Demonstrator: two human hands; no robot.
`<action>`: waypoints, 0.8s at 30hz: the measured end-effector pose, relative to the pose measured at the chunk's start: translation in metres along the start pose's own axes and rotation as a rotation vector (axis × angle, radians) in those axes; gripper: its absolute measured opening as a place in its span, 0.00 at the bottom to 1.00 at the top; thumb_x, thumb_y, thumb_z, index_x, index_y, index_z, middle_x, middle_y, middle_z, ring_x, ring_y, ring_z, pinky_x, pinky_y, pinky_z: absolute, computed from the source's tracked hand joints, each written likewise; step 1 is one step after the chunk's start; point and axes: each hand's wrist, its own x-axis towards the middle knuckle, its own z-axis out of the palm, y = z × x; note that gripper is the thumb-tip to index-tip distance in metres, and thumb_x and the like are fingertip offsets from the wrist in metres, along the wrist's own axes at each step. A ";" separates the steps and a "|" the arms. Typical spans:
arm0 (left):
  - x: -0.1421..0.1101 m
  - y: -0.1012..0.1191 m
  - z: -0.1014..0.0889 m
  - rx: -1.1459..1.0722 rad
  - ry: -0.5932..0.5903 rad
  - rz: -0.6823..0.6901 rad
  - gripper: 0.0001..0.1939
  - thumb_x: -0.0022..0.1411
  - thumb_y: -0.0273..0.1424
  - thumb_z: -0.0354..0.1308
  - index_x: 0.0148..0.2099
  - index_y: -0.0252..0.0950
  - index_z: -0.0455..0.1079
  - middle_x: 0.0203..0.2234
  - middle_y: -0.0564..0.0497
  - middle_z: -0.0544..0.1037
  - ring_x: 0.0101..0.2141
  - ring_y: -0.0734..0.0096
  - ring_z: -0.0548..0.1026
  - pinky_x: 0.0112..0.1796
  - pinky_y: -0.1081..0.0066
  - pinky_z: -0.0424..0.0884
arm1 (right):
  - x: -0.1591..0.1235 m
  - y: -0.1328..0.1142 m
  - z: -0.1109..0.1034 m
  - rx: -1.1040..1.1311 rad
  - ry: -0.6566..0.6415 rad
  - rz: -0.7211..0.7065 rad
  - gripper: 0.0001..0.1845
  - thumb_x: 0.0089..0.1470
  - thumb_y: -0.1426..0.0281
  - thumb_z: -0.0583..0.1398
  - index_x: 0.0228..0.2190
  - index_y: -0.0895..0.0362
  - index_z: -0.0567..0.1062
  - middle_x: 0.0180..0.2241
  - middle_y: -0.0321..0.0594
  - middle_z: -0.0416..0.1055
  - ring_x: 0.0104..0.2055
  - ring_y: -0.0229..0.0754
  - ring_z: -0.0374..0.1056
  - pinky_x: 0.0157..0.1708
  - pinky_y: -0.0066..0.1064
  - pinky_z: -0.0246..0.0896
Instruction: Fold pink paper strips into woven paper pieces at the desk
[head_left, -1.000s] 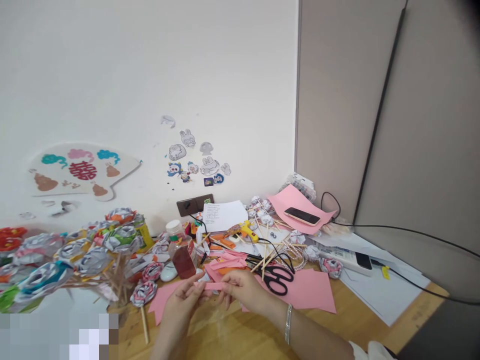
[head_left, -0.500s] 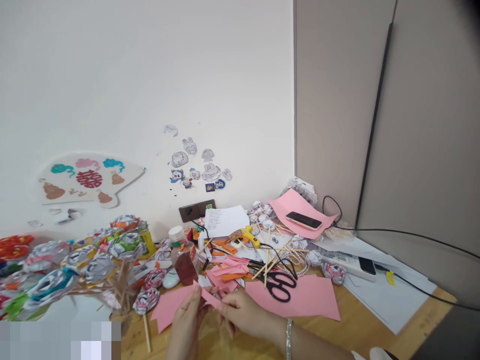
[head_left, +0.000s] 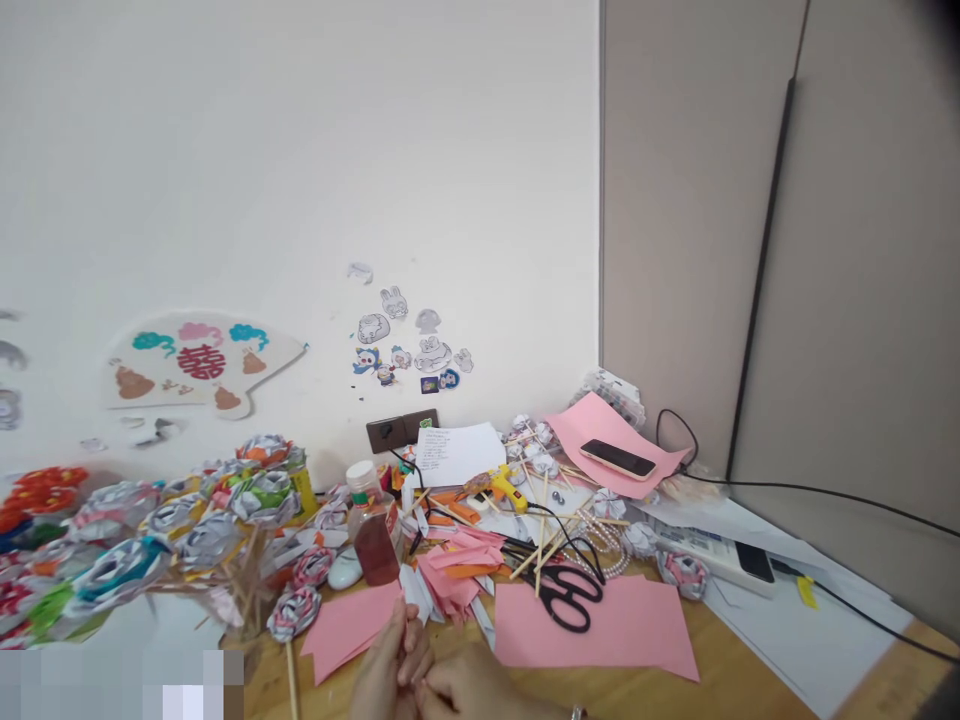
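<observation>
My left hand point(head_left: 391, 662) is at the bottom middle, fingers curled and pressed together. Against it lies my right hand point(head_left: 469, 684), closed, with the fingertips of both meeting. Whatever is pinched between them is hidden by the fingers. Just left of my hands lie folded pink paper sheets point(head_left: 349, 625). A larger pink sheet point(head_left: 600, 640) is to the right, with black-handled scissors point(head_left: 566, 597) across its top edge. Beyond my hands is a heap of pink paper strips point(head_left: 454, 575).
Paper flowers on sticks point(head_left: 210, 535) crowd the left. A bottle of reddish liquid point(head_left: 375, 545) stands behind my hands. Farther back are a yellow glue gun point(head_left: 510, 492), wooden sticks, pearl strings and a phone point(head_left: 617, 459) on pink paper. White sheets point(head_left: 780, 640) lie at the right edge.
The pink paper strip seen between my fingers is now out of sight. Both hands have drawn lower and closer together. The view has shifted slightly.
</observation>
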 end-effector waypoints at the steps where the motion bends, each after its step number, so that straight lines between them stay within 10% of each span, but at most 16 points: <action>1: 0.001 -0.001 -0.002 -0.027 -0.018 -0.014 0.15 0.42 0.36 0.63 0.20 0.35 0.60 0.08 0.64 0.57 0.07 0.89 0.51 0.10 0.84 0.50 | 0.000 0.001 0.002 -0.039 -0.014 -0.010 0.15 0.45 0.73 0.52 0.11 0.60 0.59 0.12 0.29 0.50 0.15 0.28 0.46 0.15 0.22 0.37; 24: 0.019 0.009 -0.015 -0.065 -0.009 0.084 0.09 0.44 0.28 0.59 0.19 0.35 0.62 0.11 0.59 0.66 0.13 0.81 0.63 0.16 0.79 0.62 | -0.002 -0.010 -0.024 -0.323 -0.061 -0.136 0.14 0.51 0.72 0.48 0.18 0.60 0.66 0.17 0.32 0.63 0.16 0.29 0.48 0.18 0.23 0.40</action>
